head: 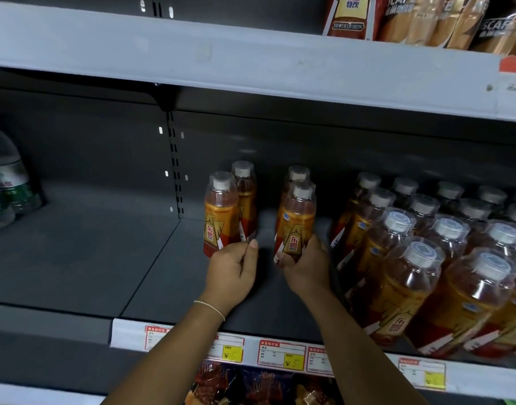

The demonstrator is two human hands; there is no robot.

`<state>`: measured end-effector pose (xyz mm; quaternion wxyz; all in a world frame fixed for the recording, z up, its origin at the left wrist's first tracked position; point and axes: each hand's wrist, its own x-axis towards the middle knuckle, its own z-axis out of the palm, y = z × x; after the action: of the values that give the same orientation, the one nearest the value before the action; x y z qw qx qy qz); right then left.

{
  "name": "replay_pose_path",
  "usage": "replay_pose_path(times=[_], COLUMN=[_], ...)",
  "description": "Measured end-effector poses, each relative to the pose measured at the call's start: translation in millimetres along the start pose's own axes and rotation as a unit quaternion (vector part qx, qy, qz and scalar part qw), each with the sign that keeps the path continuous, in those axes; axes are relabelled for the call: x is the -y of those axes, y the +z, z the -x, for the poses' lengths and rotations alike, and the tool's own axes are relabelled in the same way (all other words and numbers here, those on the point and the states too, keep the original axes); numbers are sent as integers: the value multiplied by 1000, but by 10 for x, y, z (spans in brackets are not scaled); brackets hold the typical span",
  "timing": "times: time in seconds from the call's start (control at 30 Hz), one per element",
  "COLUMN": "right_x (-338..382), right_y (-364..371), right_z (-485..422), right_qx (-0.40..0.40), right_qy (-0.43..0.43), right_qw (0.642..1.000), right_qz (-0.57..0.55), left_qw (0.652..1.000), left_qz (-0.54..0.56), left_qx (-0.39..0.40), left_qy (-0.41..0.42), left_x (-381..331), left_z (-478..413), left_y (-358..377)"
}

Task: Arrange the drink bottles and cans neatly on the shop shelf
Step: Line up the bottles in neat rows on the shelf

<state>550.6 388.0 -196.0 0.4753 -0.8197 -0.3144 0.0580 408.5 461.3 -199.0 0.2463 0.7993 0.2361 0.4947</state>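
Note:
On the grey shop shelf [163,273], two pairs of orange drink bottles stand upright, one bottle behind the other in each. My left hand [232,273] grips the base of the front bottle of the left pair [220,213]. My right hand [306,268] grips the base of the front bottle of the right pair [297,220]. A gap of bare shelf lies between the two pairs. To the right, several rows of the same orange bottles [426,258] fill the shelf up to its front edge.
Green-labelled water bottles [5,194] stand at the far left of the same shelf level. The upper shelf [250,65] overhangs, carrying drink packs [426,21] at the right. Price tags [280,353] line the front rail. Packaged goods [250,384] sit on the shelf below.

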Motion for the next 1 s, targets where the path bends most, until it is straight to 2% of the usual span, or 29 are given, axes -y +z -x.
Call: replay_pose_path(times=[0.4,0.5,0.57,0.67,0.73,0.8,0.87,0.93,1.0], right_x=[-11,30,86,182,265,340,386,393,392], right_y=[24,-61,-138,-194,-156,-63,53,171,268], right_z=[51,82,166,369,463,505,507,482,446], right_qx=[-12,6,-13,-110,-133,-98,-17,64,122], right_qy=[-9,3,4,-105,-173,-204,-191,-163,-138], right_qw=[1000,999,999,987,974,973,980,983,981], right_qz=[-27,-36,-50,-56,-56,-48,-49,-48,-53], left_qw=[999,997,994,982,973,959,922,913,915], left_qz=[-15,-5,3,22,35,93,194,219,209], left_qx=[-32,-68,-108,-181,-186,-116,-34,8,8], left_qy=[35,32,21,-46,-129,-243,-332,-344,-344], left_x=[-112,-155,-119,48,208,350,419,448,461], left_z=[34,16,-24,-129,-213,-285,-317,-299,-267], left_y=[-29,-102,-203,-408,-511,-535,-507,-477,-487])
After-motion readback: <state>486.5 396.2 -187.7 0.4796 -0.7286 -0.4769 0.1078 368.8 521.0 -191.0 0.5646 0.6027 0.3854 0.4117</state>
